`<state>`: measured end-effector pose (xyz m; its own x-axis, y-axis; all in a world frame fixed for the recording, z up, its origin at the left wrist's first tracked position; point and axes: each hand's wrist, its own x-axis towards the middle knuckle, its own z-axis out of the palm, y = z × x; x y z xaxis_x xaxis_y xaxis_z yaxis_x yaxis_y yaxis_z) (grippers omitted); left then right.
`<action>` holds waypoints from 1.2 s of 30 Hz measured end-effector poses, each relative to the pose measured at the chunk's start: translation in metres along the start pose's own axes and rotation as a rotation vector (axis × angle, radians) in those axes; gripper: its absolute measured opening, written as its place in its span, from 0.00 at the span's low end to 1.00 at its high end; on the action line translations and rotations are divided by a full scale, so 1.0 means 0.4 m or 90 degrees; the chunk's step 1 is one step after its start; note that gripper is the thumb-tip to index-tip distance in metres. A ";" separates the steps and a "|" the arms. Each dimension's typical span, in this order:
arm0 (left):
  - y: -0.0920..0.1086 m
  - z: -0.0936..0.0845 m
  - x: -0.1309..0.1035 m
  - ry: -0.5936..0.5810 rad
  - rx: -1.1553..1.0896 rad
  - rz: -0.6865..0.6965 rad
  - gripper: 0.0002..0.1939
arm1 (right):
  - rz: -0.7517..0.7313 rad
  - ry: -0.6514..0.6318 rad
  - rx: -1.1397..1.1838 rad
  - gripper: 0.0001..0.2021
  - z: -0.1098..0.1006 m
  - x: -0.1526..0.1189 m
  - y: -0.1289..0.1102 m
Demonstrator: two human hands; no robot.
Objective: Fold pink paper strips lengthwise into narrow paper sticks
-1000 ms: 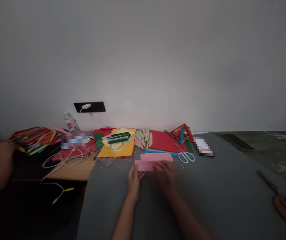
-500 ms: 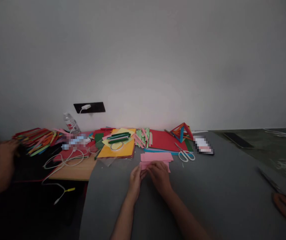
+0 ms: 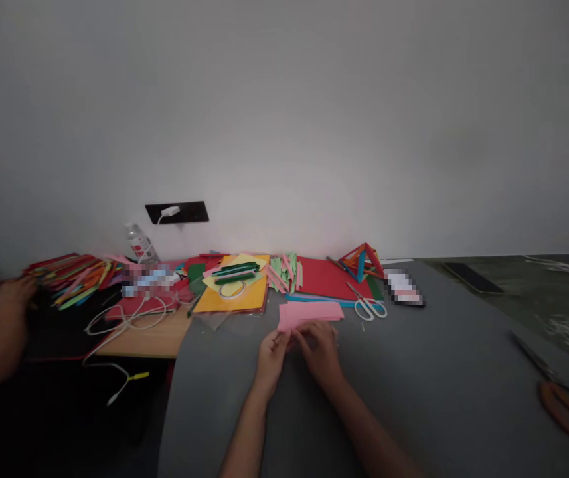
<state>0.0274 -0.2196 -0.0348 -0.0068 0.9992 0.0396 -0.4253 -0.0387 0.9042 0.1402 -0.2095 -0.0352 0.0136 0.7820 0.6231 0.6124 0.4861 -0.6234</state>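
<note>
Pink paper strip (image 3: 288, 323): light, probably limp, easily creased; best held by its edges. Left hand (image 3: 270, 358), right hand (image 3: 323, 352): fingertips nearly together, pinching its near edge.

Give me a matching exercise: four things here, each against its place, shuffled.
1. clear bottle
2. white plug
3. orange-handled scissors
4. pink paper

A. at the fingertips of the left hand and right hand
B. at the picture's right edge
C. in the black wall panel
D. by the wall, left of the yellow-orange sheet

Pairs: 1-D, 2-C, 3-B, 4-A
</note>
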 end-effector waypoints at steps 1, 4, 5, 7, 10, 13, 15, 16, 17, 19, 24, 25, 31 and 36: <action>-0.001 -0.001 0.000 0.002 0.002 0.000 0.14 | 0.004 -0.002 0.002 0.12 -0.001 0.001 0.000; -0.002 -0.003 0.000 0.015 0.010 -0.009 0.13 | 0.014 -0.005 0.004 0.13 -0.002 0.001 -0.001; -0.002 -0.003 0.000 0.019 0.013 -0.012 0.13 | 0.017 -0.004 0.003 0.13 -0.003 0.001 -0.001; -0.003 -0.003 0.001 0.027 0.019 -0.016 0.13 | 0.022 0.000 0.000 0.13 -0.002 0.000 0.000; -0.005 -0.003 0.002 0.043 0.022 -0.022 0.15 | 0.025 0.004 -0.006 0.14 -0.001 -0.001 0.003; -0.009 -0.004 0.005 0.055 0.017 -0.024 0.16 | 0.020 0.003 -0.013 0.15 0.001 -0.001 0.004; -0.012 -0.006 0.007 0.064 0.013 -0.023 0.17 | 0.013 0.004 -0.021 0.15 0.002 -0.002 0.004; -0.013 -0.006 0.008 0.069 0.013 -0.024 0.17 | 0.010 0.006 -0.024 0.15 0.002 -0.002 0.004; -0.014 -0.006 0.008 0.072 0.013 -0.024 0.17 | 0.009 0.009 -0.025 0.14 0.002 -0.003 0.003; -0.015 -0.006 0.008 0.077 0.011 -0.023 0.16 | 0.011 0.011 -0.023 0.13 0.003 -0.005 0.002; -0.014 -0.002 0.008 0.080 0.010 -0.016 0.15 | 0.017 0.017 -0.021 0.11 0.005 -0.007 -0.003; -0.013 -0.001 0.007 0.081 0.011 -0.016 0.14 | 0.019 0.019 -0.022 0.11 0.006 -0.007 -0.004; -0.011 0.005 0.005 0.097 0.017 -0.024 0.15 | 0.031 0.019 -0.028 0.10 0.008 -0.010 -0.011; -0.006 0.010 0.002 0.126 0.022 -0.034 0.17 | 0.038 0.011 -0.038 0.09 0.011 -0.013 -0.012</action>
<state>0.0320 -0.2187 -0.0352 -0.1635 0.9824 -0.0902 -0.3982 0.0179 0.9171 0.1339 -0.2141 -0.0374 0.0648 0.8018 0.5940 0.6560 0.4143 -0.6309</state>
